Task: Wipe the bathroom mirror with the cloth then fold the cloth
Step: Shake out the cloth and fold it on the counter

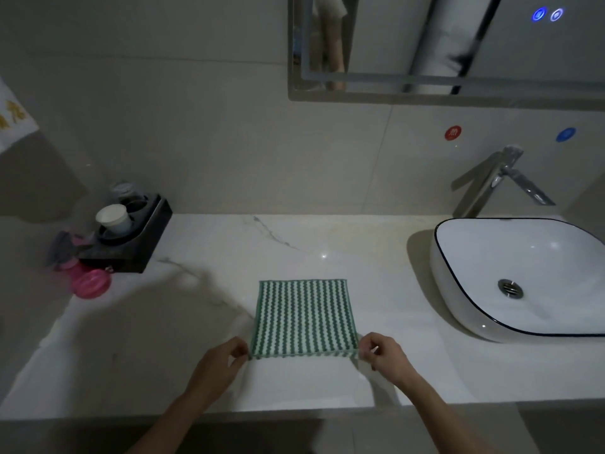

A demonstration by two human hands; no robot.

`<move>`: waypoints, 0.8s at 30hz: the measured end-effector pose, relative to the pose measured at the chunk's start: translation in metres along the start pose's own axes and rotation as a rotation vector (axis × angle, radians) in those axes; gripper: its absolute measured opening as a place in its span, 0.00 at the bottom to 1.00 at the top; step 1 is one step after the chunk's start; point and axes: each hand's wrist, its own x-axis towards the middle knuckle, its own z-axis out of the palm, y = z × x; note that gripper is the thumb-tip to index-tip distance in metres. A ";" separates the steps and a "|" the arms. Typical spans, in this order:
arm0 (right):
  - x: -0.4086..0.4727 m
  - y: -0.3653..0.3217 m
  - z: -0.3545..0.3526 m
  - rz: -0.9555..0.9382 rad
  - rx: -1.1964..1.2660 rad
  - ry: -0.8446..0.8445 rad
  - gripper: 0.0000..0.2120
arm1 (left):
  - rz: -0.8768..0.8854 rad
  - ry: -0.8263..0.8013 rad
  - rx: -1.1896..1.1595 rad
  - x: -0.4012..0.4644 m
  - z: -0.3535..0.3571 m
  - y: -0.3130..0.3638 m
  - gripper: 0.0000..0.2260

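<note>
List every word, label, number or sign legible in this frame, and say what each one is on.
No text reads clearly enough to quote.
Gold characters on the white towel at the left edge: too blurred to read.
Red round sticker on the wall tile: white symbol, unreadable.
Blue round sticker on the wall tile: marking unreadable.
Two glowing blue ring icons on the mirror: symbols, no letters.
Striped cloth: no label visible.

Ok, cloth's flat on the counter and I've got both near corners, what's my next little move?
Probably lift the near edge and carry it to the far edge: the cloth lies flat, left hand and right hand each pinching a near corner.
</note>
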 end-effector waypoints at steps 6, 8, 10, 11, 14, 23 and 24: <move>0.005 -0.003 -0.004 0.103 -0.139 -0.200 0.14 | -0.022 -0.099 0.040 0.008 -0.002 -0.003 0.11; 0.012 -0.010 -0.009 0.094 -0.120 -0.142 0.13 | -0.030 -0.048 0.019 0.019 -0.007 0.000 0.09; 0.022 -0.018 -0.016 0.085 -0.093 -0.062 0.13 | -0.048 0.003 0.026 0.033 -0.012 0.004 0.09; 0.029 -0.022 -0.019 0.089 -0.082 -0.032 0.13 | -0.058 0.026 0.030 0.041 -0.014 0.007 0.09; 0.054 -0.032 -0.027 0.093 -0.083 0.011 0.13 | -0.065 0.063 0.067 0.068 -0.019 0.018 0.08; 0.117 -0.042 -0.037 0.093 -0.115 0.029 0.16 | -0.205 0.068 0.113 0.132 -0.017 0.033 0.04; 0.122 -0.042 -0.037 0.091 -0.115 0.033 0.16 | -0.216 0.068 0.125 0.136 -0.017 0.033 0.03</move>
